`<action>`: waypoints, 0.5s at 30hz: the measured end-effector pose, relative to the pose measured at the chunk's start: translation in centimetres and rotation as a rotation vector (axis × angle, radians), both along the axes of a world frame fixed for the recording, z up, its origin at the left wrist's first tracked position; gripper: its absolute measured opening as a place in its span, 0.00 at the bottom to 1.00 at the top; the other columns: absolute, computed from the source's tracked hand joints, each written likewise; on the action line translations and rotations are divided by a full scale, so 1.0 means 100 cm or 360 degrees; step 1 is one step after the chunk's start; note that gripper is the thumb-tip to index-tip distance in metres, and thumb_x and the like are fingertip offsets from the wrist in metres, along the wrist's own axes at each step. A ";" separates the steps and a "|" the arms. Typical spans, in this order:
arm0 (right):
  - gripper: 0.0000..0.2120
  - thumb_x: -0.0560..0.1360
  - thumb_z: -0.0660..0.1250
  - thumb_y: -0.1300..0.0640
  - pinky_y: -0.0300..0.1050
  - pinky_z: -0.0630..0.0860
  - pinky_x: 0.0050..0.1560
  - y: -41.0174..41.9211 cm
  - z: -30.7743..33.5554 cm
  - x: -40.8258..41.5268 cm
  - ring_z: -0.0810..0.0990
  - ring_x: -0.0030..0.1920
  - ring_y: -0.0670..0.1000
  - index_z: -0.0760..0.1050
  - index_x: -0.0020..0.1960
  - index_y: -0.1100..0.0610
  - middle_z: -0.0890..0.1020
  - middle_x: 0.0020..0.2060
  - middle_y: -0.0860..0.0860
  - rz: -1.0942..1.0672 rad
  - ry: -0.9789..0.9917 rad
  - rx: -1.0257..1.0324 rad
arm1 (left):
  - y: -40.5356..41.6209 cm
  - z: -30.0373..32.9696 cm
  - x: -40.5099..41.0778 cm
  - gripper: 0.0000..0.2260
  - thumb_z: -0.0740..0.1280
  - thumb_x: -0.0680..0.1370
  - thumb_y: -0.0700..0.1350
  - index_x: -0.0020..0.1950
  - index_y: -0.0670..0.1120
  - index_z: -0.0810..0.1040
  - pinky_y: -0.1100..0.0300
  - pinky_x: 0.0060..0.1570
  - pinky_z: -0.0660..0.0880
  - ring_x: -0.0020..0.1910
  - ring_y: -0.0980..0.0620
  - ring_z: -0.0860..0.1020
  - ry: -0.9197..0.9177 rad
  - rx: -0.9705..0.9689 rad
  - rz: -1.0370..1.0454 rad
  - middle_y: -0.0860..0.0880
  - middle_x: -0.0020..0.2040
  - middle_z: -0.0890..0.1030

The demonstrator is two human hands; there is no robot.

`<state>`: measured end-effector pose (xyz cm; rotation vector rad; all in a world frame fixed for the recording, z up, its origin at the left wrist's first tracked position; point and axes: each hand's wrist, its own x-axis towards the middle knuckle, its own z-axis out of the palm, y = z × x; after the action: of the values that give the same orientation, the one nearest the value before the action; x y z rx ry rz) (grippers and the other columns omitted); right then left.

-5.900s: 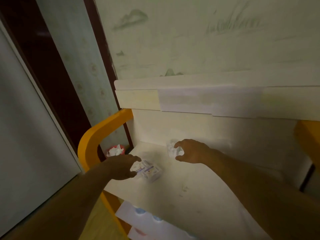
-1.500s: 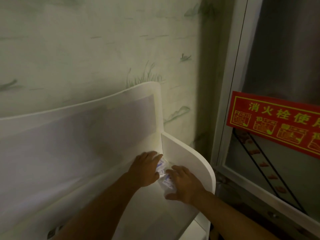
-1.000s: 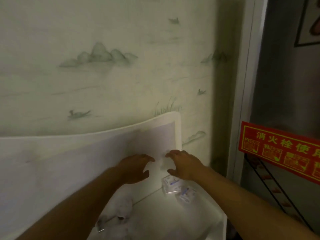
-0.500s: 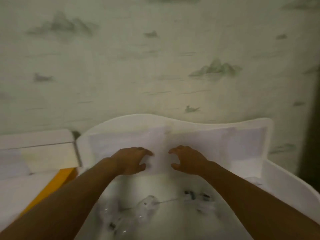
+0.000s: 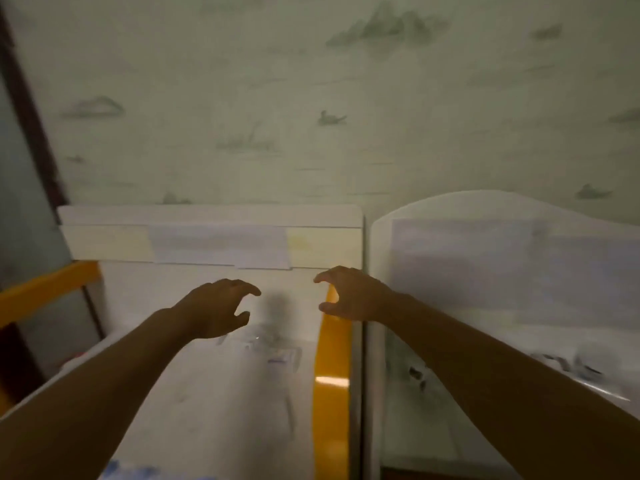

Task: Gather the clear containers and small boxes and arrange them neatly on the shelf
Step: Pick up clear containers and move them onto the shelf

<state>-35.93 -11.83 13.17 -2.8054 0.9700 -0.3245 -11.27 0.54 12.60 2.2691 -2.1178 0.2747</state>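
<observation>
Both hands reach forward, empty, with loosely curved fingers. My left hand [image 5: 220, 306] hovers over the white shelf [image 5: 194, 393] of the orange-sided unit. Just below and right of it lies a blurred clear container with a small blue label [image 5: 273, 348]. My right hand [image 5: 349, 294] hangs above the orange side panel [image 5: 332, 393] that divides the two units. On the right white shelf [image 5: 408, 427], more clear containers with dark marks [image 5: 575, 370] show as a blur beyond my right forearm.
A pale wall with faint green mountain drawings rises behind both units. The left unit has an orange rail [image 5: 45, 292] on its left and a raised white back panel [image 5: 214, 233]. A dark door frame [image 5: 31, 109] stands at the far left.
The view has swung left from the right white shelf to the orange-sided unit. Both hands let go of the small boxes left at the right end and now hover empty.
</observation>
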 end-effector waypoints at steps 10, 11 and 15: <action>0.27 0.76 0.66 0.46 0.53 0.69 0.67 0.035 -0.021 0.133 0.70 0.68 0.55 0.65 0.73 0.50 0.70 0.70 0.51 0.0187 0.0247 -0.0002 | 0.073 -0.057 0.110 0.23 0.63 0.78 0.54 0.72 0.56 0.66 0.57 0.66 0.69 0.68 0.54 0.70 0.0160 0.0072 0.0222 0.55 0.72 0.70; 0.27 0.76 0.66 0.47 0.53 0.70 0.67 0.035 -0.022 0.147 0.71 0.67 0.55 0.65 0.73 0.50 0.70 0.70 0.52 0.0199 0.0266 -0.0003 | 0.078 -0.064 0.120 0.23 0.63 0.78 0.55 0.73 0.56 0.65 0.56 0.67 0.68 0.69 0.53 0.69 0.0164 0.0100 0.0245 0.55 0.72 0.69; 0.27 0.76 0.67 0.46 0.53 0.72 0.64 0.022 -0.034 0.203 0.73 0.65 0.56 0.65 0.73 0.49 0.72 0.68 0.52 0.0210 0.0317 -0.0031 | 0.084 -0.083 0.163 0.23 0.63 0.79 0.55 0.73 0.57 0.65 0.54 0.68 0.68 0.70 0.53 0.68 0.0196 0.0169 0.0316 0.54 0.73 0.69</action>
<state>-15.67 -9.64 9.81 -2.9444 0.8150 -0.0386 5.01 8.92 4.30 2.4879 -1.8948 0.0247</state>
